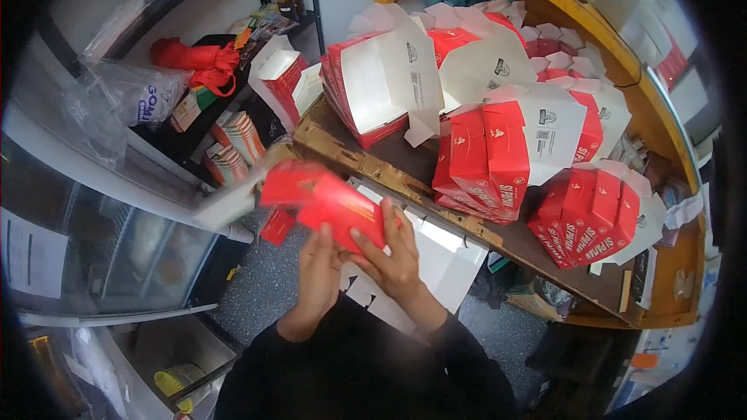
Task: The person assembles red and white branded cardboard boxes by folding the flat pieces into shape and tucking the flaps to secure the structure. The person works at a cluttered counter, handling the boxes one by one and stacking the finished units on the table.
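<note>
As my left hand point(317, 264) and right hand point(395, 260) pinch the red carton point(338, 206), it slants forward-left, blurring. Both grips close on its near end.

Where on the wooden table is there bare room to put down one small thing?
The wooden table shows a small bare patch between the left carton stack and the front middle stack, plus a narrow strip along the near side of the right stack. Behind these, it is crowded with more red-and-white cartons.
</note>
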Tool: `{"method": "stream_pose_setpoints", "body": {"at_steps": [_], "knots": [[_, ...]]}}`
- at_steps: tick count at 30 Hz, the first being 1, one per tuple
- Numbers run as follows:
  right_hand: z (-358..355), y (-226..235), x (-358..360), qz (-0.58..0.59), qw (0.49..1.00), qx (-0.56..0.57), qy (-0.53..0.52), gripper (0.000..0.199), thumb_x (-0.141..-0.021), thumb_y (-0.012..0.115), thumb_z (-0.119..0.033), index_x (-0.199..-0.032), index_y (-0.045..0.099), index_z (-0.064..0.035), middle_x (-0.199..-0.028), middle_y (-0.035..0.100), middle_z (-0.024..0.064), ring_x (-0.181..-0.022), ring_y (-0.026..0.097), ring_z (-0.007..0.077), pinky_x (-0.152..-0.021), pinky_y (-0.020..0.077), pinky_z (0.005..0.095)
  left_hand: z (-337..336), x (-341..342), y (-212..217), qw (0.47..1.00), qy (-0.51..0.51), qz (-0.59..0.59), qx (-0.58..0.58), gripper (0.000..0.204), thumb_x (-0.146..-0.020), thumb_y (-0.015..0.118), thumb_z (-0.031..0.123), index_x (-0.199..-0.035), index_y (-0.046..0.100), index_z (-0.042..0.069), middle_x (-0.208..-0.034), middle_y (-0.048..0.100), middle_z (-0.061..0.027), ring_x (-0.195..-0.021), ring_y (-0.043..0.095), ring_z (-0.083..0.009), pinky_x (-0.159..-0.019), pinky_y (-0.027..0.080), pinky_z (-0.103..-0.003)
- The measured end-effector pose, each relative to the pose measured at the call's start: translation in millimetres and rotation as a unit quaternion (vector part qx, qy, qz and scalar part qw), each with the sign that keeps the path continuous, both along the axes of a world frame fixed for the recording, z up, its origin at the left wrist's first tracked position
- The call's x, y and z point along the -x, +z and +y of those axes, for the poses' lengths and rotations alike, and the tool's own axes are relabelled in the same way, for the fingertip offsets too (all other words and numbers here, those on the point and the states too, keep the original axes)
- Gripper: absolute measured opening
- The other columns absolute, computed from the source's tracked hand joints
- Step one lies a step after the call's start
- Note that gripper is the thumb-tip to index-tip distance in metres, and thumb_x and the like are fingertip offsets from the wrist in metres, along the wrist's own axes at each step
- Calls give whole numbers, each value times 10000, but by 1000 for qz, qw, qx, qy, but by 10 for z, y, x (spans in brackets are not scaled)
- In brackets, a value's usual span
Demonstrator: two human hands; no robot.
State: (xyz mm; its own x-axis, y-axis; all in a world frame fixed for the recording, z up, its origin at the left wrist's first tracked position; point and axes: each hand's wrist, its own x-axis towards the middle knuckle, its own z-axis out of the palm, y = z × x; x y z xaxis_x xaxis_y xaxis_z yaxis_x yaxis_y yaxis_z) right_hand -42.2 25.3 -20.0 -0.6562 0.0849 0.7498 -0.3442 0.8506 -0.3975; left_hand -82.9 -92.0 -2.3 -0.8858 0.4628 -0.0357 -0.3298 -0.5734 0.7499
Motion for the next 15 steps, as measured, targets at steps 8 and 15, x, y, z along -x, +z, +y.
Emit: {"method": "stream_pose_setpoints", "body": {"at_steps": [8,15], "knots": [[58,121,93,-102,917,339,181,483,-859,423,-349,-1236,358,-55,-1274,300,196,-992,427,277,-821,374,349,-419,18,203,867,1,254,429,225,-892,396,141,-993,521,-16,-776,570,-110,-685,505,-102,-604,392,-253],[260,293,494,-181,956,156,167,338,-793,562,-188,-1120,497,-128,-1296,255,206,-1192,305,332,-931,302,382,-649,9,113,826,50,285,484,191,-870,395,92,-948,525,-25,-781,571,-183,-724,583,-276,-634,424,-305]]}}
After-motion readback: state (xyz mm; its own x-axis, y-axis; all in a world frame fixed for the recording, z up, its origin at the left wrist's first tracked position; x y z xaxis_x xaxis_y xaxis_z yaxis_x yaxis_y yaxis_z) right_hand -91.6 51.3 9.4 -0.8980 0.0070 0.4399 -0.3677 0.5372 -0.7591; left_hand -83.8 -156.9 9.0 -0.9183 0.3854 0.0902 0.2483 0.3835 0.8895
